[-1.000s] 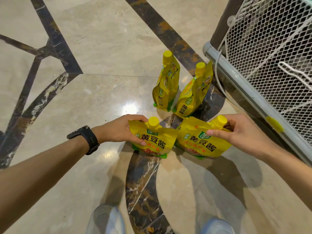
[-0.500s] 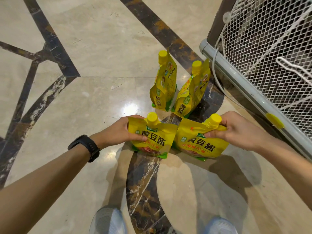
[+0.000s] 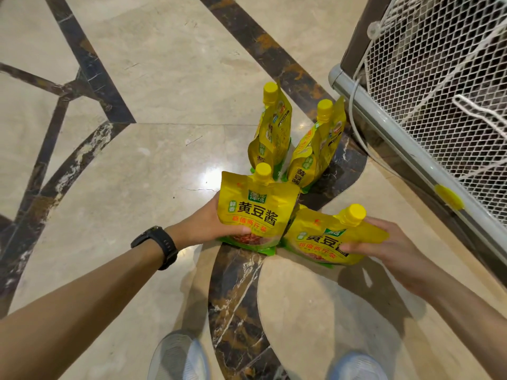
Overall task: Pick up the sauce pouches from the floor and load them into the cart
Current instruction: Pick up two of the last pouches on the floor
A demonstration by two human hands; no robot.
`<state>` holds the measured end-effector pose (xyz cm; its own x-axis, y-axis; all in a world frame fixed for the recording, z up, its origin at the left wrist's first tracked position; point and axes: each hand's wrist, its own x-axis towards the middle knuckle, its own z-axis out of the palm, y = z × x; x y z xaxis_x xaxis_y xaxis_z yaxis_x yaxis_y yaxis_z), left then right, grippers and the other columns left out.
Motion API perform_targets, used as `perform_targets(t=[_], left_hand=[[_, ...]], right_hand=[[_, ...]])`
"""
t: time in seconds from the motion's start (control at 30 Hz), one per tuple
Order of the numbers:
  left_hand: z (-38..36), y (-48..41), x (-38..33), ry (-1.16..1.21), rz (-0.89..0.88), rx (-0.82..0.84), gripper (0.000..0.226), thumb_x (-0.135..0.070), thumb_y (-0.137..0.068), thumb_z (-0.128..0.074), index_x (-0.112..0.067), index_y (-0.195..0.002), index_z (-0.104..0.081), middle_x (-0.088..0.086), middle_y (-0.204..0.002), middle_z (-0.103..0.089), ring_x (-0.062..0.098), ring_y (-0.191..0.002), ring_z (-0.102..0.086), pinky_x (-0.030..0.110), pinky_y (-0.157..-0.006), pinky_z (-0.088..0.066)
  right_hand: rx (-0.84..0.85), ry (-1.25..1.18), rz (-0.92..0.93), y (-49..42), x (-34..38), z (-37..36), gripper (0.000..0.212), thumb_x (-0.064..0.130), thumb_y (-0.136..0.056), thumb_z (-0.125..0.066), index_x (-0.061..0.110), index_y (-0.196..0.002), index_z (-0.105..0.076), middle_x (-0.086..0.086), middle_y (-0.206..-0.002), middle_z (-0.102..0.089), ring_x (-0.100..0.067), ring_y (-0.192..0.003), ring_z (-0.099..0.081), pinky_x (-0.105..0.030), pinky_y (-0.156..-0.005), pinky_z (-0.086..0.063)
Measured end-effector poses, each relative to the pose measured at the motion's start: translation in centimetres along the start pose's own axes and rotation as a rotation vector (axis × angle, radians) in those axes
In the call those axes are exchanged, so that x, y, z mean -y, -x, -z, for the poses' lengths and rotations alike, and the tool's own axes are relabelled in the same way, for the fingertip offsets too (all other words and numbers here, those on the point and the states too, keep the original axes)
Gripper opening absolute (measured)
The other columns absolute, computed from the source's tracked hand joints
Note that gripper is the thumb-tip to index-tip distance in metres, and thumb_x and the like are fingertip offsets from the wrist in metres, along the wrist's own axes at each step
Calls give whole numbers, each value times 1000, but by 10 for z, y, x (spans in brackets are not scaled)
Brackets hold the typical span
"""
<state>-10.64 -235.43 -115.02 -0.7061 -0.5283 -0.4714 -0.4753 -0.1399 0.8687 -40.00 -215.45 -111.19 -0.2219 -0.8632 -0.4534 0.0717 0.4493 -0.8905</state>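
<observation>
Lifting step: each hand takes one pouch; nothing is in the cart (image 3: pixel 406 149) yet (my judgement).
Left hand: the left hand (image 3: pixel 205 223) curls its fingers round the left edge of the left pouch (image 3: pixel 255 212), thumb pressing the lower front; the cap points to 12 o'clock.
Right hand: the right hand (image 3: pixel 389 242) pinches the right pouch (image 3: pixel 321 238), thumb on the front, fingers behind near the cap; this one leans toward 2 o'clock.
Place of pouches: the two held ones touch each other, low over the floor (image 3: pixel 153 165); whether their bottoms are off it I cannot tell. The standing pouches (image 3: pixel 271 133) wait at 12 o'clock.
Cart: at 2 o'clock, with a grey rail and white mesh.
Doing it well: hold the filled body, not only the thin edge (soft pouches sag), raise both above the rail, and do not knock over the standing ones.
Writing: large 黄豆酱, a green badge 鲜香, a red line 超值两斤装; the top logo is too small to read.
Other: a black watch (image 3: pixel 155 246) on the left wrist.
</observation>
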Motion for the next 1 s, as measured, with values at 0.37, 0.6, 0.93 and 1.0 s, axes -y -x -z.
perform_targets(t=[0.37, 0.6, 0.93, 1.0], left_hand=[[5, -2, -13, 45, -18, -88, 71, -7, -75, -84, -17, -136, -50, -2, -122, -72, 13, -108, -70, 31, -91, -59], [0, 6, 7, 168, 179, -17, 58, -12, -85, -76, -24, -135, -49, 1, -122, -72, 18, -105, -72, 35, -87, -60], [-6, 7, 36, 86, 238, -103, 75, -25, -78, -84, -20, -137, -40, -4, -123, -67, 10, -105, -70, 31, -88, -58], [-6, 4, 36, 66, 250, -94, 81, -27, -74, -87, -19, -138, -37, -4, -124, -66, 10, -107, -69, 34, -91, -58]], right_hand=[[31, 91, 8, -5, -1, -13, 42, -16, -72, -74, 2, -109, -67, -11, -100, -76, -23, -89, -73, -25, -71, -59], [-3, 71, -37, -15, 1, -8, 45, -13, -73, -75, 1, -115, -67, -6, -103, -76, -22, -94, -72, -22, -73, -59], [141, 36, -262, -35, -1, 0, 43, 20, -80, -75, 16, -120, -61, 7, -93, -77, -7, -76, -72, -29, -70, -53], [33, -59, -308, -33, -25, -7, 82, 41, -51, -93, 12, -121, -61, 0, -96, -77, -12, -75, -74, -25, -60, -57]])
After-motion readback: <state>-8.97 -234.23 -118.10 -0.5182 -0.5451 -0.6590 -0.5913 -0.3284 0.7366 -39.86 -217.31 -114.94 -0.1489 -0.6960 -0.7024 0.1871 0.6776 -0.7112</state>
